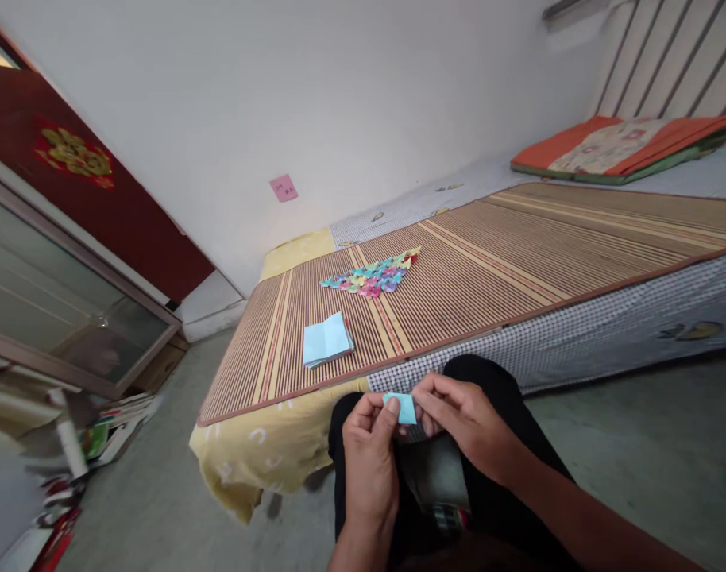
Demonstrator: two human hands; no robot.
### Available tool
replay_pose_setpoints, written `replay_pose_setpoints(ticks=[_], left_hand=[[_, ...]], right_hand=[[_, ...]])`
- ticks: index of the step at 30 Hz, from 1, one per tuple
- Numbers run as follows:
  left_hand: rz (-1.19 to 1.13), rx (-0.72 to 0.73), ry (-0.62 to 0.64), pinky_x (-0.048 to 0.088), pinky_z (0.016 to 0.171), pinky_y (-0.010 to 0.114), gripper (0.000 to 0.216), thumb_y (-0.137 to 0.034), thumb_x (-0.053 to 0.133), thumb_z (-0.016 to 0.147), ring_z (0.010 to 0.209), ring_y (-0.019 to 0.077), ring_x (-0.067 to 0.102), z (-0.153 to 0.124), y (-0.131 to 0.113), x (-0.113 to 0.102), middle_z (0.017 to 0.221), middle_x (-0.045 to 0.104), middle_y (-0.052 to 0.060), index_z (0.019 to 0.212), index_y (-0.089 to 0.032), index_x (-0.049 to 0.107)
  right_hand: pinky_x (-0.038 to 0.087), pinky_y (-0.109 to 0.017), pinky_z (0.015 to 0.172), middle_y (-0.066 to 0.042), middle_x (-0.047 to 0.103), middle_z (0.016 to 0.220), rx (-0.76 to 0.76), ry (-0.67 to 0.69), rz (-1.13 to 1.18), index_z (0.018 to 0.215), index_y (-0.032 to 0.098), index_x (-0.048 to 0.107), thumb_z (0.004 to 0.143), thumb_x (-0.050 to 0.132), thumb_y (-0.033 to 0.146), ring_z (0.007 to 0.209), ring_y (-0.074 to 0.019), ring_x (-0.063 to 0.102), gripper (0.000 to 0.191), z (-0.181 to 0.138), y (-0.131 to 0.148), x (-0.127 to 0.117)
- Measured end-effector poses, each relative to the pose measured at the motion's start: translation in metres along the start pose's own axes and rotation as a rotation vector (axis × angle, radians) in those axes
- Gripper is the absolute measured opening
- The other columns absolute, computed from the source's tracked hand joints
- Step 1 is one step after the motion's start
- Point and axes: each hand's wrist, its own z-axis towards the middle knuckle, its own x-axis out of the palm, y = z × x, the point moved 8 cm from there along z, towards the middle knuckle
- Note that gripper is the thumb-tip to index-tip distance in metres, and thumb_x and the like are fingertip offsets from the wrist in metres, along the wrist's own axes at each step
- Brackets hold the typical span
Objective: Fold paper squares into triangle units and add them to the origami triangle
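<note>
Your left hand and right hand pinch a flat, blue paper square just off the striped slatted mat; on the mat lie a creased paper stack and pointed, multicoloured folded-paper pieces.

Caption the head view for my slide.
Left hand pinches blue paper, right hand at its edge, before a mat bearing a paper stack and colourful folded pieces.
</note>
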Motion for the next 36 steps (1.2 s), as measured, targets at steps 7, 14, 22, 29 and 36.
replay_pose_setpoints(ticks=[7,14,22,29,36], left_hand=[[-0.186,-0.076,0.049,0.04,0.059,0.021,0.025,-0.033,0.085,0.076,0.059,0.0085,0.047,0.008,0.005,0.004,0.065,0.06,-0.001,0.075,-0.014,0.069],[-0.001,-0.028,-0.003,0.041,0.062,0.021,0.024,-0.036,0.081,0.08,0.061,0.0096,0.051,0.008,0.008,-0.003,0.066,0.062,-0.001,0.078,-0.015,0.07],[0.123,0.016,-0.086,0.05,0.072,0.024,0.024,-0.033,0.083,0.078,0.072,0.0127,0.061,0.006,0.004,-0.006,0.078,0.069,0.001,0.087,-0.016,0.069],[0.203,0.074,0.011,0.049,0.069,0.022,0.028,-0.03,0.079,0.082,0.072,0.0127,0.062,0.021,-0.002,-0.004,0.08,0.067,-0.001,0.101,-0.022,0.06],[0.494,0.16,0.097,0.05,0.073,0.026,0.016,-0.027,0.068,0.09,0.078,0.0169,0.065,0.026,-0.005,-0.009,0.087,0.07,0.004,0.104,-0.021,0.07]], right_hand=[[0.045,-0.023,0.059,0.002,0.063,0.064,0.129,0.112,0.158,0.08,0.019,0.059,0.09,0.068,0.041,0.058,-0.0119,0.058,0.026,0.008,-0.009,0.008],[0.044,-0.023,0.057,0.004,0.058,0.065,-0.018,0.027,-0.087,0.081,0.021,0.054,0.096,0.053,0.027,0.058,-0.0124,0.056,0.017,0.009,-0.005,0.007],[0.042,-0.025,0.056,0.004,0.054,0.063,-0.16,-0.112,-0.354,0.076,0.023,0.051,0.093,0.054,0.025,0.056,-0.0135,0.053,0.017,0.011,-0.001,0.002],[0.044,-0.024,0.055,0.004,0.054,0.059,0.044,-0.038,-0.084,0.077,0.021,0.056,0.097,0.054,0.039,0.055,-0.0134,0.055,0.027,0.025,-0.015,-0.007],[0.047,-0.024,0.059,0.004,0.056,0.065,0.133,-0.103,0.107,0.077,0.02,0.055,0.095,0.061,0.044,0.058,-0.0128,0.058,0.03,0.038,-0.037,-0.01]])
